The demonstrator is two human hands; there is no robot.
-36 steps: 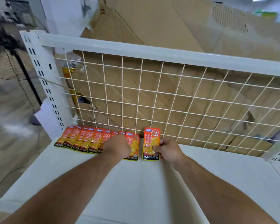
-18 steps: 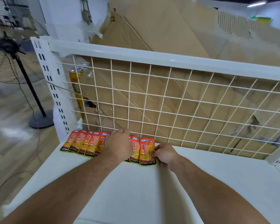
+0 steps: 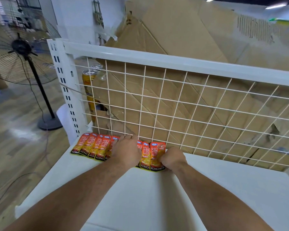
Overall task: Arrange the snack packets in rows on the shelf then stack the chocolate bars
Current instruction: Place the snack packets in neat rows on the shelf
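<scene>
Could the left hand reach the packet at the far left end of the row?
Probably yes: the left hand rests on the same row, and nothing covers that end packet.

A black pedestal fan point(image 3: 22, 47) is parked off to the left on the wood floor point(image 3: 12, 147). Big flattened cardboard point(image 3: 173, 39) is leaned up behind a white wire grid point(image 3: 158, 99), with a yellow can point(image 3: 88, 85) tucked at its left edge. Ceiling lights point(image 3: 275, 5) are switched on.

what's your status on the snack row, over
Left hand resting on the packet row. Right hand pinching the end packet at the row's right. Wire mesh right behind the row.
</scene>
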